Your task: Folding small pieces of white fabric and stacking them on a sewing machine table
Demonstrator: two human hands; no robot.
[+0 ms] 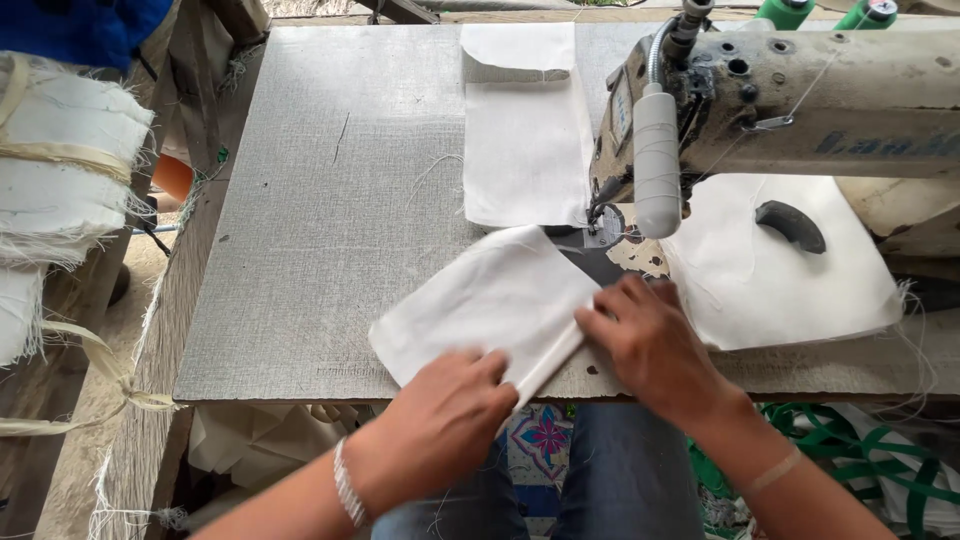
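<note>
Here, at a sewing table:
Left hand (440, 415): palm down, fingers flat on the near corner of the folded white cloth piece (485, 300), pressing rather than gripping.
Right hand (650, 345): fingertips curled onto the cloth's right folded edge, pinning it down; nothing is clenched inside it.
Cloth position: it lies on the grey table top (320, 200), directly ahead of both hands, touching them.
Long axis: it runs diagonally, from the near left up toward the needle area (598, 215) at far right.
Nearer hand: the right hand sits closer to the needle end; the left holds the trailing end.
Sewing machine (800, 100): cream-coloured, worn, standing to the right of the cloth.
Second white piece (525, 140): lies beyond the needle, stretching away from the person.
Other cloth (780, 270): a white sheet spreads under the machine's arm.
Bundled fabric stack (60, 160): tied, frayed, well apart at far left.
</note>
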